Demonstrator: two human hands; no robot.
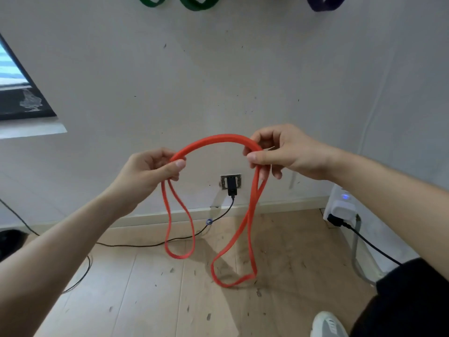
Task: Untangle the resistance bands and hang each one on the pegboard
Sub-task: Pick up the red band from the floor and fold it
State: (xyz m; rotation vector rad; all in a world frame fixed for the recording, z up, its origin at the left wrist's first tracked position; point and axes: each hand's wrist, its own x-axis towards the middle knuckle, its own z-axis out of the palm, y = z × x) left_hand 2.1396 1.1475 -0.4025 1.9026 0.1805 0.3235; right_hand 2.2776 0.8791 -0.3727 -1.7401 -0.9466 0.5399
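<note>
I hold a red resistance band (218, 140) in front of the white wall, doubled into an arch between my hands. My left hand (148, 171) grips its left end, from which a short loop hangs down. My right hand (284, 152) pinches the right end between thumb and fingers, and a longer loop dangles from it toward the floor. At the top edge, the lower ends of two green bands (150, 1) (199, 3) and a purple band (324, 3) hang on the wall. The pegboard itself is out of view.
A wall socket with a black plug (231, 183) sits low on the wall, its cable (150, 244) trailing across the wooden floor. A white power strip (340, 205) stands at right. A dark framed picture (19, 93) is at left. My shoe (328, 324) shows bottom right.
</note>
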